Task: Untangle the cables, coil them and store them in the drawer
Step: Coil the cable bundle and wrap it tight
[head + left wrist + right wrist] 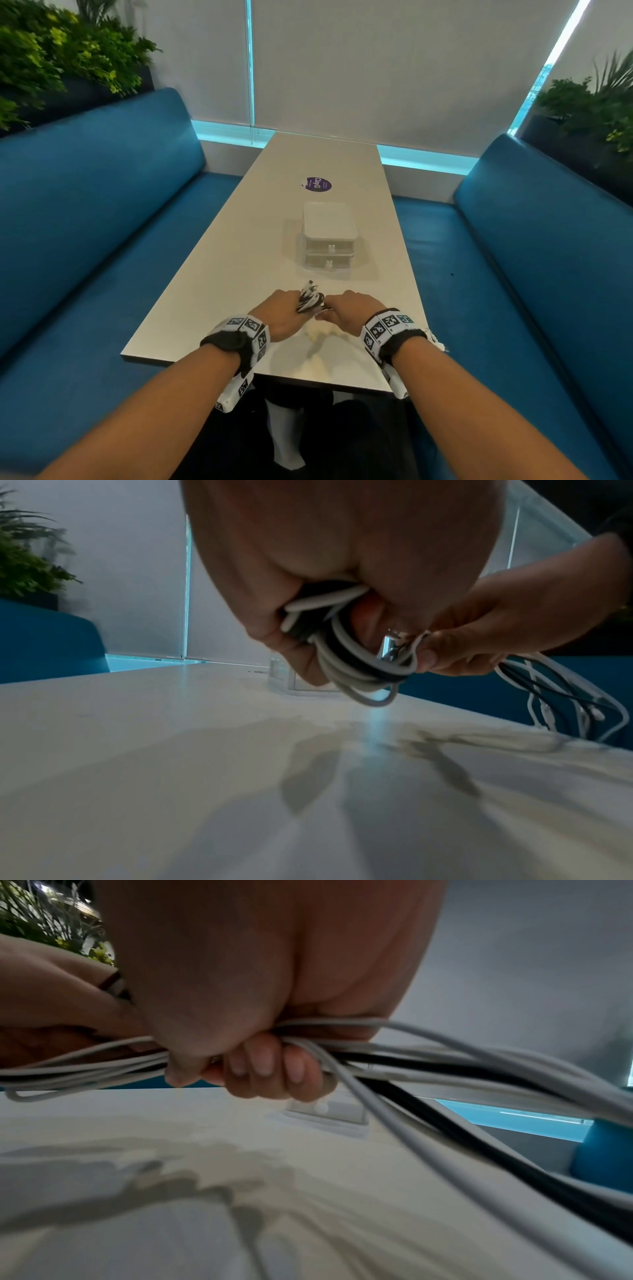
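Observation:
A bundle of white and black cables [309, 300] hangs between both hands just above the near part of the table [239, 260]. My left hand [286, 313] grips the wound part of the cables [346, 653], fingers curled round the loops. My right hand [346, 310] grips the loose strands [428, 1053], which trail off to the right past the table edge [555, 696]. A silver plug [390, 647] shows at the coil. The clear two-drawer box [329, 240] stands beyond the hands, both drawers closed.
A purple round sticker [318, 185] lies on the table behind the drawer box. Blue bench seats [102, 240] run along both sides. Plants [51, 58] stand at the back corners. Window blinds close off the far end.

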Demonstrator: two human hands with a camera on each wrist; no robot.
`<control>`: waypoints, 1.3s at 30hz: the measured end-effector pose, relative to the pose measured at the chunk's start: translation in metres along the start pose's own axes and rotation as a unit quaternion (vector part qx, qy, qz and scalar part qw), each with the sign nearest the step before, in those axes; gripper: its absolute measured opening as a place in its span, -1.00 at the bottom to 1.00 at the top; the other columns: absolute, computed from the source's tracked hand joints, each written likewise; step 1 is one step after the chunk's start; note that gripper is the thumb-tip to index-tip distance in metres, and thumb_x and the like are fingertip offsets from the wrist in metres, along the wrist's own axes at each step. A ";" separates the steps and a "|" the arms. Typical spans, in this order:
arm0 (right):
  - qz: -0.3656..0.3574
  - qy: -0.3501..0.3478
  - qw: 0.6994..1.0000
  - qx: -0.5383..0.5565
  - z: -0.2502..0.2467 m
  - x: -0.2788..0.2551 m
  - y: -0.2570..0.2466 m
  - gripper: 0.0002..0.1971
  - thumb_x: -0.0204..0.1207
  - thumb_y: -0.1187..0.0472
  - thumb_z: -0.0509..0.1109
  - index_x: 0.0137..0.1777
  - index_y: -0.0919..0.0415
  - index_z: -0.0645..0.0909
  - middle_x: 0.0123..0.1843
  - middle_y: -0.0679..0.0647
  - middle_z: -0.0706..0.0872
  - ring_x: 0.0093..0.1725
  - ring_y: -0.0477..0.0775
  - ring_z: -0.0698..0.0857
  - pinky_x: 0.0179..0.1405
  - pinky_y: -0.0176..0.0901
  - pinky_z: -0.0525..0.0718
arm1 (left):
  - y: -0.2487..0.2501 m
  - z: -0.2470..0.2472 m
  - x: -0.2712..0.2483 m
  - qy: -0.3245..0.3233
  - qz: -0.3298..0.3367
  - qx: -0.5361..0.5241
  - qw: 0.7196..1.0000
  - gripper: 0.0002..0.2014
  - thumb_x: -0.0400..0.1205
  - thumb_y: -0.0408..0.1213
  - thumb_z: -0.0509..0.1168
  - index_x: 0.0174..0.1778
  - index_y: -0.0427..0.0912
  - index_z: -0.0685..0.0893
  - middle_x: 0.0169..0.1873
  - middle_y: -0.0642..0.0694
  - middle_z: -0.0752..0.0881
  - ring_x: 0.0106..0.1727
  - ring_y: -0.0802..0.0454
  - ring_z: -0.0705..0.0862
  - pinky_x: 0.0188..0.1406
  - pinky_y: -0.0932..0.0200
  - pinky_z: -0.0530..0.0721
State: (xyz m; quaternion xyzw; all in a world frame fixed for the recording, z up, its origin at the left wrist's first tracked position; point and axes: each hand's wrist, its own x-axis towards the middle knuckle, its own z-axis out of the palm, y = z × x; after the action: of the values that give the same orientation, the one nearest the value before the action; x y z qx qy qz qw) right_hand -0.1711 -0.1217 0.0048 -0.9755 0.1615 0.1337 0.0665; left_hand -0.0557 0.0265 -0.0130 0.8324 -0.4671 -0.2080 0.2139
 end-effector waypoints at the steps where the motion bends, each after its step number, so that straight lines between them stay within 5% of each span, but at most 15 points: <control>1: 0.002 0.005 1.000 0.003 -0.001 0.000 0.001 -0.52 0.69 -0.25 0.08 0.21 0.13 0.59 0.00 0.17 0.70 -0.03 0.23 0.68 -0.10 0.03 0.60 | 0.002 0.000 0.000 -0.005 0.003 -0.014 1.000 -0.62 0.68 0.27 0.16 -0.13 0.02 0.57 -0.27 -0.03 0.70 -0.27 0.03 0.64 -0.33 0.16 0.49; 4: 0.006 0.012 1.000 -0.008 -0.002 -0.002 0.006 -0.57 0.71 -0.20 0.08 0.14 0.15 0.53 -0.03 0.16 0.68 -0.07 0.22 0.66 -0.11 0.02 0.59 | 0.004 0.001 0.002 -0.022 0.019 -0.010 1.000 -0.55 0.56 0.35 0.30 0.07 0.04 0.59 -0.13 0.01 0.74 -0.14 0.05 0.68 -0.13 0.09 0.64; 7: 0.008 0.011 1.000 0.005 -0.002 -0.004 0.005 -0.60 0.68 -0.24 0.16 0.05 0.11 0.50 -0.10 0.12 0.63 -0.16 0.17 0.59 -0.18 -0.02 0.52 | 0.005 0.004 0.003 -0.031 0.000 0.031 0.999 -0.58 0.51 0.07 0.47 0.19 -0.03 0.59 0.00 -0.05 0.75 -0.04 -0.03 0.71 0.01 0.04 0.70; 10: 0.006 0.016 1.000 0.025 0.000 -0.006 0.005 -0.56 0.66 -0.24 0.20 0.11 0.16 0.55 -0.01 0.16 0.70 -0.14 0.17 0.59 -0.13 0.00 0.58 | 0.006 0.005 0.003 -0.027 -0.003 0.063 0.998 -0.79 0.60 -0.19 0.31 0.14 -0.10 0.63 -0.08 -0.09 0.72 -0.11 -0.09 0.70 -0.14 0.08 0.64; 16: 0.002 0.019 0.995 0.097 0.004 -0.005 0.001 -0.69 0.66 -0.05 0.31 0.19 0.19 0.52 0.13 0.20 0.71 -0.10 0.13 0.56 -0.10 -0.08 0.49 | 0.004 0.012 -0.005 -0.022 -0.001 0.209 0.978 -0.80 0.68 -0.15 0.18 0.18 -0.09 0.52 0.02 -0.16 0.61 0.00 -0.18 0.62 -0.04 0.01 0.58; 23: 0.010 0.046 0.988 0.148 0.005 -0.002 0.000 -0.68 0.60 0.00 0.42 0.19 0.21 0.55 0.14 0.20 0.73 0.07 0.22 0.68 0.04 0.00 0.62 | 0.006 0.010 -0.004 -0.034 0.007 0.127 0.991 -0.73 0.65 -0.37 0.19 0.27 -0.13 0.47 -0.01 -0.22 0.68 -0.22 -0.13 0.60 -0.28 0.06 0.52; 34: 0.037 0.021 0.985 0.165 0.002 0.000 0.003 -0.73 0.56 0.05 0.46 0.17 0.10 0.52 0.19 0.12 0.69 -0.02 0.09 0.58 -0.04 -0.13 0.47 | 0.022 0.014 -0.017 0.019 -0.031 0.189 0.981 -0.68 0.65 0.14 0.13 0.05 -0.05 0.50 -0.18 -0.03 0.64 -0.28 -0.05 0.62 -0.30 0.06 0.56; 39: 0.032 0.021 0.985 0.170 0.007 -0.001 0.002 -0.75 0.61 0.05 0.41 0.20 0.13 0.56 0.20 0.11 0.70 0.01 0.10 0.61 -0.03 -0.13 0.48 | 0.023 0.012 -0.016 0.025 -0.034 0.218 0.975 -0.75 0.64 0.01 0.12 0.04 -0.06 0.53 -0.21 -0.02 0.61 -0.23 -0.10 0.64 -0.23 0.02 0.63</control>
State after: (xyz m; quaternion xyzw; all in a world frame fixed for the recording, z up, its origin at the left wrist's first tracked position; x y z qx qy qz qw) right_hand -0.1743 -0.1222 -0.0023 -0.9469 0.2146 0.0862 0.2233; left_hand -0.0857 0.0275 -0.0083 0.8791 -0.4675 -0.0873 0.0313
